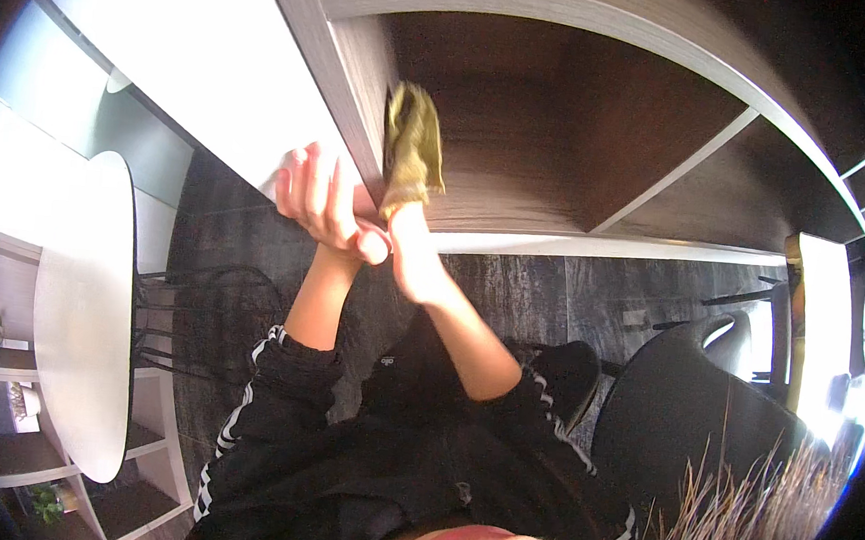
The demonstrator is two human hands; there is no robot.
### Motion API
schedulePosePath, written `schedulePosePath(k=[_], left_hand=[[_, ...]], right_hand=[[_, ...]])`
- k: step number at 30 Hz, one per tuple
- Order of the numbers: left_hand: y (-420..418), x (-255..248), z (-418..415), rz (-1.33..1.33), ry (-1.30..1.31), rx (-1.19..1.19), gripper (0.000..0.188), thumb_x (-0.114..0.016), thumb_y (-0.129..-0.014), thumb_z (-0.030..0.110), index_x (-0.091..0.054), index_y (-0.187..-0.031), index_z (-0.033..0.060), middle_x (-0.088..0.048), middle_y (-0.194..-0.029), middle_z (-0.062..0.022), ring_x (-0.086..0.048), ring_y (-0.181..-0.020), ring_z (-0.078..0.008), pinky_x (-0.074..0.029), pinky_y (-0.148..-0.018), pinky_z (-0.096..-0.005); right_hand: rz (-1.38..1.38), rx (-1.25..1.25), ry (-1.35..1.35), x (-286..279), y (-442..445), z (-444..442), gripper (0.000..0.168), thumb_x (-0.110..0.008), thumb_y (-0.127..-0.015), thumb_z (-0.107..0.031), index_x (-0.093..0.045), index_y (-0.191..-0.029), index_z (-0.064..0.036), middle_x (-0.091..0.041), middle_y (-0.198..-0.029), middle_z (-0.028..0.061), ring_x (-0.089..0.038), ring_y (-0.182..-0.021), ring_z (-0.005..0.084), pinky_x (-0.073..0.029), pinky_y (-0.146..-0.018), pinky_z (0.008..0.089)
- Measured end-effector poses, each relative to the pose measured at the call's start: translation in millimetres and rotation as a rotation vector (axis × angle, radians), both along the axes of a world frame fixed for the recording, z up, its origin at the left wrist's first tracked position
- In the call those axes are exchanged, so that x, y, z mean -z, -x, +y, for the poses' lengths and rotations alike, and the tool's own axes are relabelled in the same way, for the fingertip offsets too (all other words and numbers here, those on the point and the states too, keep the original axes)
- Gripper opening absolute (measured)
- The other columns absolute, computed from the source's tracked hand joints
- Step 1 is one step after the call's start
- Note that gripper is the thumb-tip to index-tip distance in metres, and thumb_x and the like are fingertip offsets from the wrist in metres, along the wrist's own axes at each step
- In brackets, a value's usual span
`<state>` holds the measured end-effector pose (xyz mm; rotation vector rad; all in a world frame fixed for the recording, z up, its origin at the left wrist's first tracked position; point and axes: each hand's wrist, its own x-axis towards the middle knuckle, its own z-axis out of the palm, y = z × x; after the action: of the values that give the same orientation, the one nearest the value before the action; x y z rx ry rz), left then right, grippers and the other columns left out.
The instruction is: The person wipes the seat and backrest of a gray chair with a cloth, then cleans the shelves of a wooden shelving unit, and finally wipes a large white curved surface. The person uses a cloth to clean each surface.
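Note:
A yellow-green cloth [415,145] covers the fingers of my right hand [409,227], inside the shelf compartment. It lies close to the inner face of the upright side panel [350,106]; whether it presses on the wood cannot be seen. My left hand [324,202] is at the lower front end of that panel, its fingers spread over the bright white outer side. Nothing shows in it. Its thumb is close to my right wrist, and the contact of its palm with the panel is hidden.
A thin divider [676,170] splits the wood-grain shelving to the right. Behind me on the right stands a black chair [686,408]. At left are a white oval tabletop [90,321], dark chair legs and open shelves [126,459] with plants. The floor [521,291] is dark.

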<state>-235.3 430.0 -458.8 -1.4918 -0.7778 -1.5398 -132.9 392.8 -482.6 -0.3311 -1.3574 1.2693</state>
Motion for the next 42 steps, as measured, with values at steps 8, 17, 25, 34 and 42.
schedulePosePath(k=[8,17,25,34,42], left_hand=[[13,16,2,0.029,0.042,-0.05,0.078,-0.008,-0.098,0.054,-0.037,-0.139,-0.0063,-0.056,-0.129,-0.0263,-0.053,-0.122,-0.0399,-0.032,-0.109,-0.0526],[1,12,14,-0.032,-0.008,0.416,0.067,-0.036,-0.099,0.039,-0.021,-0.15,-0.0028,-0.026,-0.148,-0.0351,-0.044,-0.129,-0.0481,-0.039,-0.107,-0.0566],[6,0,-2,-0.001,-0.01,0.116,0.058,-0.039,-0.095,0.028,-0.039,-0.136,-0.0119,-0.06,-0.122,-0.0303,-0.047,-0.127,-0.0408,-0.032,-0.109,-0.0514],[6,14,-5,-0.029,0.191,-0.157,0.063,-0.053,-0.096,0.027,-0.029,-0.144,-0.0062,-0.042,-0.145,-0.025,-0.036,-0.135,-0.0411,-0.025,-0.113,-0.0541],[-54,-16,-70,-0.074,0.543,0.107,0.071,-0.057,-0.075,0.003,-0.032,-0.14,-0.0089,-0.038,-0.137,-0.0331,-0.038,-0.13,-0.0492,-0.027,-0.11,-0.0578]], right_hand=[[-0.171,0.315,-0.252,-98,-3,12,0.047,-0.051,-0.098,-0.028,-0.04,-0.13,0.003,-0.045,-0.128,0.0184,-0.047,-0.114,0.0265,-0.038,-0.099,0.038],[0.07,0.63,-0.039,-106,-107,27,0.028,-0.057,-0.075,0.008,-0.076,-0.092,-0.004,-0.069,-0.107,0.0161,-0.066,-0.101,0.0283,-0.05,-0.092,0.0339],[-1.207,1.565,-1.052,-142,-195,6,0.025,-0.063,-0.078,0.003,-0.07,-0.102,0.002,-0.061,-0.126,0.0106,-0.054,-0.125,0.0273,-0.048,-0.102,0.038],[-1.753,1.412,-0.443,21,-169,-7,0.038,-0.06,-0.082,-0.007,-0.065,-0.119,-0.003,-0.06,-0.116,0.0114,-0.061,-0.106,0.0299,-0.05,-0.094,0.0429],[-1.529,1.113,-0.097,-15,-185,-10,0.02,-0.059,-0.08,-0.001,-0.07,-0.097,-0.001,-0.065,-0.114,0.0134,-0.062,-0.109,0.0301,-0.05,-0.093,0.0413]])
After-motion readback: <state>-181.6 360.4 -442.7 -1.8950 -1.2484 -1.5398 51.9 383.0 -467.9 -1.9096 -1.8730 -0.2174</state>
